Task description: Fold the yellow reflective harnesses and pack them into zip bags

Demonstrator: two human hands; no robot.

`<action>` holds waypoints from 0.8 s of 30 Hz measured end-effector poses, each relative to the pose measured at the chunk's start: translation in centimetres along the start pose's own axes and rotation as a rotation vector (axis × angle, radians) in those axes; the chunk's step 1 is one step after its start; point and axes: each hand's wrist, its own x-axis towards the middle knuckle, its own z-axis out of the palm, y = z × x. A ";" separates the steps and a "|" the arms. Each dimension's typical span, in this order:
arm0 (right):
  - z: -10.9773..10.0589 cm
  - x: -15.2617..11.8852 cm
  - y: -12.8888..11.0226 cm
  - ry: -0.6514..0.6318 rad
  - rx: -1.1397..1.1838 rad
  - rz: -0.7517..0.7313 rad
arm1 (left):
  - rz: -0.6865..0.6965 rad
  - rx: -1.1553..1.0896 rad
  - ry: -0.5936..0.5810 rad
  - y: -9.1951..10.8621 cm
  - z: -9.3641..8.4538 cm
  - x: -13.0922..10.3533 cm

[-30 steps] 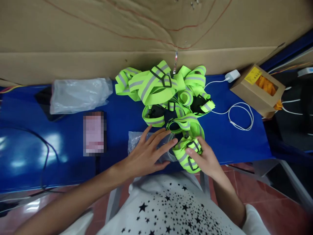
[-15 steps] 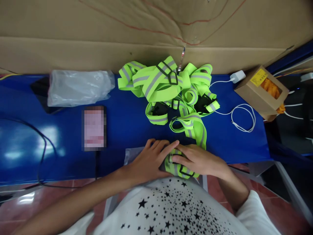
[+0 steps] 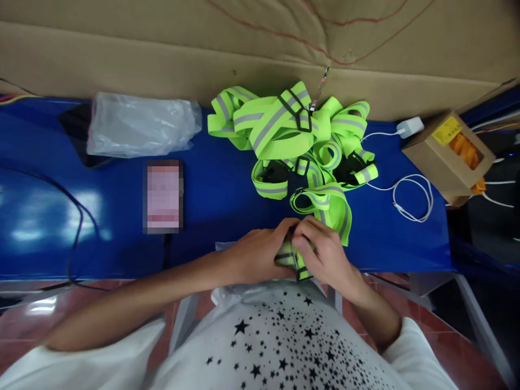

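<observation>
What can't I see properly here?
All in the head view:
Most of the green bundle: covered by the left hand and right hand.
Part of the black thing: under the plastic bag.
Details of the pixelated rectangle: blurred into squares.
Some of the orange stuff: hidden inside its box.

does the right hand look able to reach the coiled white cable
Probably yes, once the right hand leaves the folded neon-green strap: mostly blue tabletop separates hand and coiled white cable.

Workshop-like corner, blue-covered table [image 3: 221, 211], cardboard backing [image 3: 162, 59], heaped reflective straps [image 3: 270, 130]
</observation>
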 end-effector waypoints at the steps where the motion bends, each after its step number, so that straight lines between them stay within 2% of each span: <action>1: 0.3 0.5 0.0 0.088 0.021 0.011 | 0.009 -0.004 0.010 0.2 0.2 0.2; 3: 0.6 1.6 0.2 0.263 0.108 0.049 | 0.015 -0.048 0.016 0.4 0.4 0.4; 5: 0.1 2.1 0.4 0.297 0.189 0.068 | 0.032 -0.102 0.023 0.4 0.4 0.3; 10: -2.8 0.5 1.4 -0.089 0.124 0.017 | 0.011 -0.212 0.120 -1.0 0.0 -0.6; 11: -3.1 0.0 1.6 -0.133 0.107 0.023 | 0.005 -0.237 0.130 -1.2 0.0 -0.8; 13: -3.1 -0.9 1.9 -0.130 0.101 0.054 | 0.017 -0.254 0.121 -1.4 -0.1 -1.0; 17: -1.9 -1.2 2.2 0.090 0.050 0.096 | 0.044 -0.169 0.059 -1.2 0.2 -0.9; 19: -1.5 -1.2 2.4 0.146 0.018 0.074 | 0.043 -0.159 0.032 -1.1 0.4 -0.8; 21: -1.6 -1.4 2.8 0.088 0.058 0.049 | 0.038 -0.175 0.024 -1.1 0.5 -0.8; 24: -2.2 -2.3 3.3 -0.100 0.115 0.037 | 0.004 -0.224 0.020 -1.2 0.4 -0.9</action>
